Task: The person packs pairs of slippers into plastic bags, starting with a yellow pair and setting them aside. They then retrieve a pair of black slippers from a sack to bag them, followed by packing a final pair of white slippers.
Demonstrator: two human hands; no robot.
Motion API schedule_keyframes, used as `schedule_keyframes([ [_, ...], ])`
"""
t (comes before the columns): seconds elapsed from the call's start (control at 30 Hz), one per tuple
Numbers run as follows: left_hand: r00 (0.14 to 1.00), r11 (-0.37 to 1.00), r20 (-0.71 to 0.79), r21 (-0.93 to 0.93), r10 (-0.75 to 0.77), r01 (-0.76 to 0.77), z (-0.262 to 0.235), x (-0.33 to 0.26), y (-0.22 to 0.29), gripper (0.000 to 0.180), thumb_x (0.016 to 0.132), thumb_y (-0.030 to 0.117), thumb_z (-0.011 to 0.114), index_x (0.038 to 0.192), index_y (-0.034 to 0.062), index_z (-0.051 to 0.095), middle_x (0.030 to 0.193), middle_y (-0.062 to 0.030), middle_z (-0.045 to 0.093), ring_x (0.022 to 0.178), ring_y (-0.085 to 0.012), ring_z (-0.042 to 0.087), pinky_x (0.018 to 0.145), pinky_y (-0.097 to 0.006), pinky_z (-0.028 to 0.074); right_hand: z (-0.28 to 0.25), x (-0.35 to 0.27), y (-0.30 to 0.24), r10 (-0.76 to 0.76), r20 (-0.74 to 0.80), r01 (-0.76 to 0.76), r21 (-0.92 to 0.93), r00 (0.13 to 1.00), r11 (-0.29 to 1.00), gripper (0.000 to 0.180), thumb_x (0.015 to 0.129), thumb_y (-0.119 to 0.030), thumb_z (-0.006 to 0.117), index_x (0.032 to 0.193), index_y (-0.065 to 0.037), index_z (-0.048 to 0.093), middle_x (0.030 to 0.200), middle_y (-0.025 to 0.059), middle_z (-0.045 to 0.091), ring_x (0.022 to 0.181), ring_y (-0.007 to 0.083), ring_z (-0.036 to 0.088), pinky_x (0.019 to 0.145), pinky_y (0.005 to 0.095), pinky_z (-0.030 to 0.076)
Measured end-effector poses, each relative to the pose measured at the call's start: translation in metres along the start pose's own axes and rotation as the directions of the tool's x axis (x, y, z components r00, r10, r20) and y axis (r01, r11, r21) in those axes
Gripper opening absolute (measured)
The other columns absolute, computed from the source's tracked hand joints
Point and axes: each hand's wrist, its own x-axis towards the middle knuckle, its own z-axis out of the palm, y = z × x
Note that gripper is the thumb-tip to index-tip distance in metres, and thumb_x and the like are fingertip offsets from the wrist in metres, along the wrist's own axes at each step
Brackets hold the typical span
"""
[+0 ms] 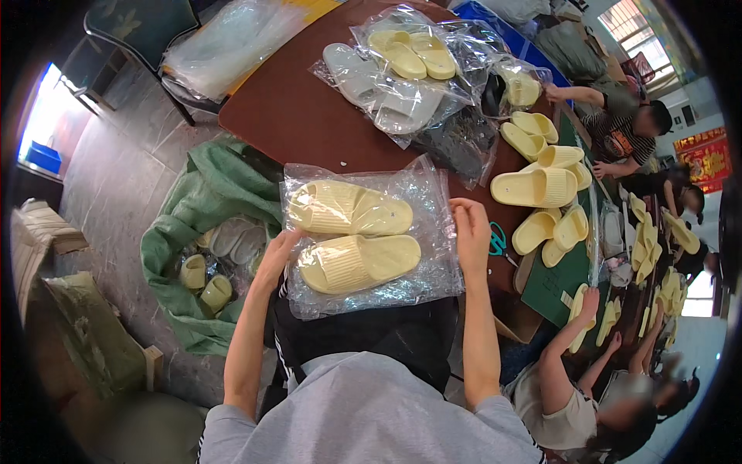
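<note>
2 yellow slippers in clear bag; left hand fingertips hidden beneath.

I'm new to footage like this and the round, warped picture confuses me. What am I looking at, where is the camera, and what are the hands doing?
There is no machine here: a person works with two bare hands. The one picture comes from a wide fisheye camera worn on the person's head, looking down, which is why straight edges bend near the rim. The left hand and right hand hold the two sides of a clear bag with a pair of pale yellow slippers inside, at the edge of a brown table. Farther along the table lie more bagged slippers, loose yellow slippers and teal scissors. A green sack on the floor at left holds more slippers. Other people work along the right side.
</note>
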Motion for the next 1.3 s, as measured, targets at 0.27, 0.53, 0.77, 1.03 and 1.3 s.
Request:
schedule_keyframes([
  [0.27,0.995,0.997,-0.098,-0.059,0.033,-0.039,0.01,0.011,-0.018,0.027,0.094,0.02,0.064,0.106,-0.0032,0.063,0.09,0.0001,0.063,0.079,-0.0069,0.054,0.069,-0.023,0.044,-0.002,0.023,0.071,0.296,0.706,-0.505,0.101,0.643,0.857,0.027,0.089,-0.011,0.063,0.114,0.001,0.063,0.095,0.005,0.067,0.087,0.0136,0.065,0.077,0.0274,0.052],
  [0.53,0.959,0.95,-0.128,0.217,0.254,-0.223,0.014,0.016,-0.02,0.02,0.091,0.013,0.064,0.101,-0.0035,0.07,0.092,-0.007,0.063,0.08,-0.0143,0.058,0.073,-0.027,0.046,0.062,0.002,0.076,0.083,0.462,0.106,-0.369,0.883,0.923,0.063,0.082,-0.028,0.072,0.134,-0.004,0.046,0.12,0.0186,0.056,0.098,0.0286,0.061,0.089,0.039,0.048],
  [0.77,0.944,0.947,-0.218,0.261,0.249,-0.189,0.016,0.013,-0.018,0.023,0.091,0.017,0.063,0.101,-0.0023,0.07,0.09,-0.0119,0.066,0.081,-0.0186,0.063,0.074,-0.03,0.047,0.056,-0.028,0.085,0.102,0.619,-0.291,0.213,0.779,0.933,0.054,0.088,-0.012,0.063,0.138,-0.009,0.042,0.129,0.0161,0.048,0.114,0.0255,0.054,0.097,0.0376,0.046],
  [1.03,0.943,0.937,-0.193,0.275,0.272,-0.214,0.019,0.015,-0.012,0.021,0.094,0.016,0.062,0.096,-0.0038,0.068,0.083,-0.0021,0.068,0.076,-0.0072,0.057,0.069,-0.025,0.046,0.05,-0.056,0.045,0.141,0.648,-0.202,0.02,0.748,0.979,0.057,0.083,-0.011,0.071,0.137,-0.012,0.052,0.124,0.0151,0.05,0.114,0.0256,0.053,0.097,0.0346,0.044],
  [1.3,0.933,0.937,-0.22,0.271,0.284,-0.221,0.005,0.017,-0.026,0.02,0.093,0.016,0.062,0.093,-0.0018,0.071,0.08,-0.0014,0.067,0.074,-0.0073,0.056,0.067,-0.024,0.045,-0.027,-0.049,0.059,0.125,0.419,-0.188,0.113,0.899,0.976,0.032,0.075,-0.006,0.076,0.106,-0.004,0.07,0.105,0.0067,0.055,0.101,0.0198,0.057,0.087,0.0317,0.046],
])
